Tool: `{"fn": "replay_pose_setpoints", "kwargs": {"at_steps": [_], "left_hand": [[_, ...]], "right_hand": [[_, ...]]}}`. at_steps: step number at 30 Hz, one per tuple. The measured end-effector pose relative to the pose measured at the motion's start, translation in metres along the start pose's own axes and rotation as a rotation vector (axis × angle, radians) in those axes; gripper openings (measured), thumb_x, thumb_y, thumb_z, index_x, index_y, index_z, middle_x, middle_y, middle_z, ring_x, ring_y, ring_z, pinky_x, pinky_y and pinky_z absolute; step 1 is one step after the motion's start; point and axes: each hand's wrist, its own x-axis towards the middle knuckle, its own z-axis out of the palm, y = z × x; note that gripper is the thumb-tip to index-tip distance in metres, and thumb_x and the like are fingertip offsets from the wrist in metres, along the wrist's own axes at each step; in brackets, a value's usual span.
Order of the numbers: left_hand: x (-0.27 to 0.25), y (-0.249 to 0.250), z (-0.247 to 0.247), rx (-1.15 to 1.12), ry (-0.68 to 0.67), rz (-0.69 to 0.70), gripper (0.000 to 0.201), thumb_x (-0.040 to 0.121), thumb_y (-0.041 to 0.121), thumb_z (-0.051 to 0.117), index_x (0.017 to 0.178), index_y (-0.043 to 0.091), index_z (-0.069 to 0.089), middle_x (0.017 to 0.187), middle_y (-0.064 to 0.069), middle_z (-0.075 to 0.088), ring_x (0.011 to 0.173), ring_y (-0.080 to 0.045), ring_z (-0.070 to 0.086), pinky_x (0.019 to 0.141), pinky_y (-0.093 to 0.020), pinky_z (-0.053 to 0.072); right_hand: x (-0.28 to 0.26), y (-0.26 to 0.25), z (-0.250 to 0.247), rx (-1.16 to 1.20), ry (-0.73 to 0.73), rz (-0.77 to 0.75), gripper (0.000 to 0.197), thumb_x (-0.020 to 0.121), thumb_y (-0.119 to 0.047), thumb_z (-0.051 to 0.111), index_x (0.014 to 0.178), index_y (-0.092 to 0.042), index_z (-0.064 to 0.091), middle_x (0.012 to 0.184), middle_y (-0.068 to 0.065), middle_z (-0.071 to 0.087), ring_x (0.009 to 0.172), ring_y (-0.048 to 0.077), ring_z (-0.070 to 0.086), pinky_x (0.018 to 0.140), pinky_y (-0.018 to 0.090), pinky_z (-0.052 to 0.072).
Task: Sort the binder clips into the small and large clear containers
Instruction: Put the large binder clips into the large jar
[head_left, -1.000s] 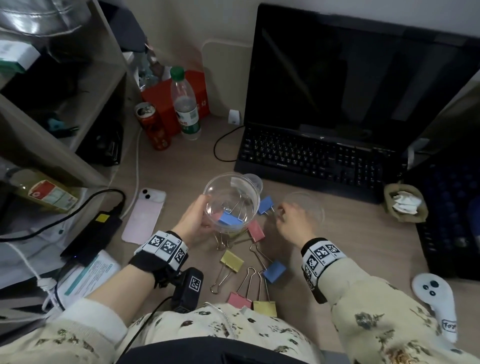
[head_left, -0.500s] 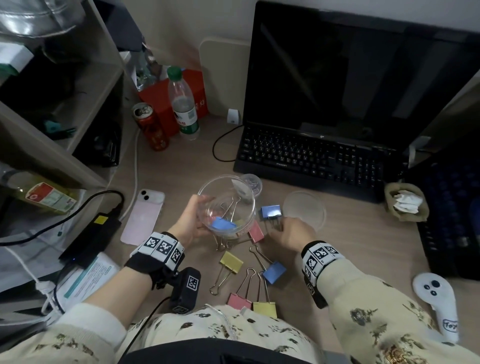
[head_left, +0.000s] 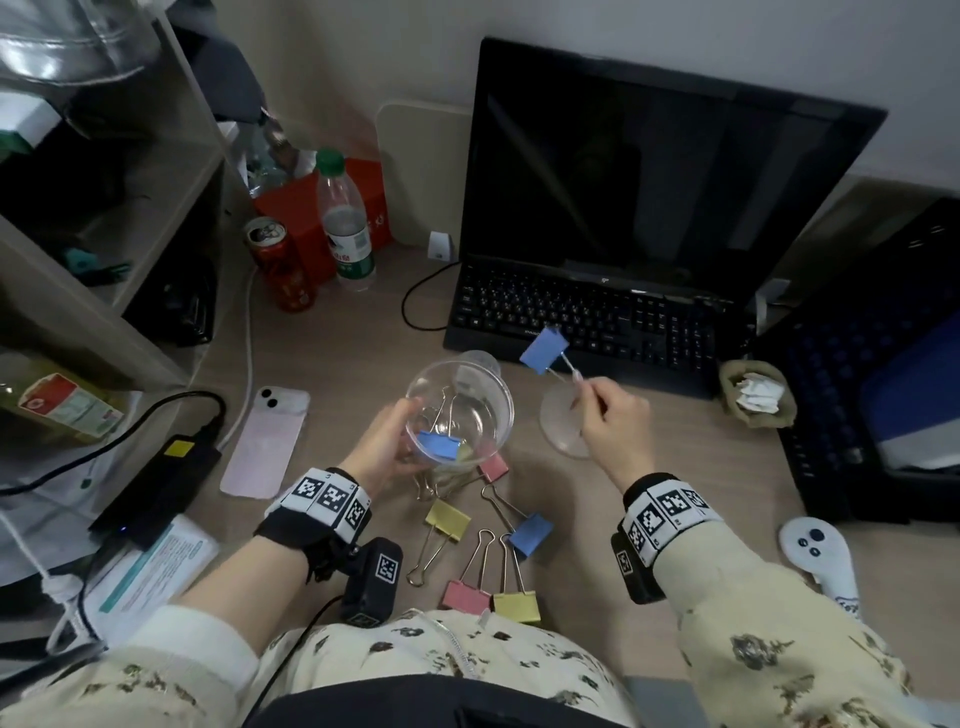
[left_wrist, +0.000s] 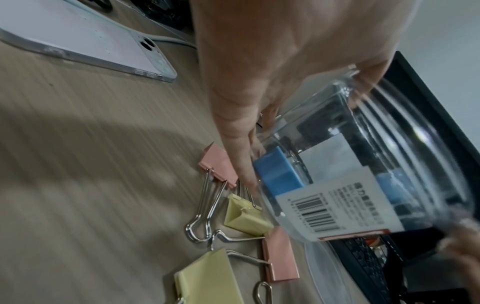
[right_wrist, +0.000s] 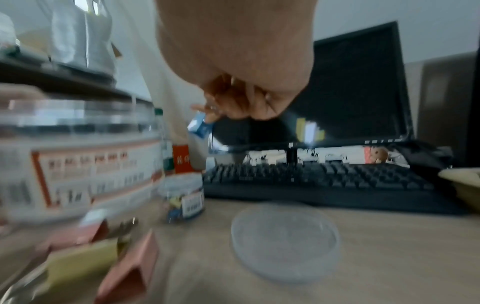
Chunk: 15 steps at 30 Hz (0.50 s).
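Nearest the person, a pink clip (head_left: 466, 594) and a yellow clip (head_left: 517, 608) are lying side by side at the desk (head_left: 332, 353) edge, their wire handles pointing away. Just beyond them a blue clip (head_left: 531, 535) and another yellow clip (head_left: 448, 519) are resting on the wood, and a second pink clip (head_left: 493, 467) is lying partly under the raised jar.

The left hand (head_left: 382, 452) is gripping the large clear container (head_left: 460, 410), fingers and thumb curled round its near wall, holding it tilted above the desk. Inside it a blue clip (head_left: 440, 445) is sitting against the wall nearest the palm, with other clips beneath; the left wrist view shows the same blue clip (left_wrist: 279, 176) just beside the fingertips, behind the jar's barcode label.

To the right, the right hand (head_left: 613, 415) is pinching the wire handles of the held blue clip (head_left: 544, 349) between thumb and fingertips. The clip's body is sticking out up and to the left of the pinch, in the air, beside the container's rim and over the keyboard (head_left: 587, 317) edge. Under that hand a clear lid (head_left: 563, 421) is lying flat on the desk.

Behind the large jar the small clear container (right_wrist: 183, 199) is standing upright, small clips inside.
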Motion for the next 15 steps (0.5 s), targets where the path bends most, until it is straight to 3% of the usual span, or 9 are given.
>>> {"fn": "replay_pose_setpoints", "kwargs": {"at_steps": [3,7,11,15], "left_hand": [[-0.003,0.000,0.000,0.001,-0.008,-0.004,0.035,0.094,0.047,0.046,0.119,0.023,0.050,0.121,-0.018,0.059,0.096,-0.030,0.066,0.071,-0.035,0.056],[-0.007,-0.001,-0.001,-0.029,-0.005,-0.005,0.068,0.073,0.063,0.064,0.125,0.021,0.048,0.125,-0.013,0.057,0.099,-0.030,0.065,0.072,-0.038,0.058],[-0.010,-0.001,-0.001,-0.004,-0.022,-0.006,0.090,0.059,0.069,0.068,0.130,0.020,0.045,0.128,-0.011,0.056,0.098,-0.027,0.066,0.065,-0.034,0.057],[-0.011,-0.004,-0.001,0.027,-0.063,-0.011,0.088,0.060,0.071,0.067,0.130,0.021,0.050,0.123,-0.013,0.060,0.087,-0.027,0.071,0.067,-0.035,0.058]], "right_hand": [[0.000,-0.024,-0.012,0.148,0.052,-0.135,0.028,0.098,-0.019,0.055,0.074,-0.009,0.066,0.049,-0.011,0.048,0.043,0.013,0.045,0.045,0.030,0.034],[-0.006,-0.055,-0.009,0.025,-0.240,-0.176,0.038,0.098,-0.037,0.051,0.062,-0.025,0.058,0.050,-0.010,0.051,0.046,0.009,0.047,0.046,0.030,0.037],[-0.010,-0.077,0.005,-0.066,-0.422,-0.118,0.043,0.099,-0.027,0.048,0.064,-0.006,0.059,0.056,0.009,0.057,0.055,0.026,0.055,0.056,0.035,0.043],[-0.012,-0.094,0.027,-0.186,-0.509,-0.067,0.041,0.100,-0.032,0.044,0.064,-0.014,0.052,0.064,0.013,0.060,0.059,0.030,0.057,0.056,0.037,0.046]]}}
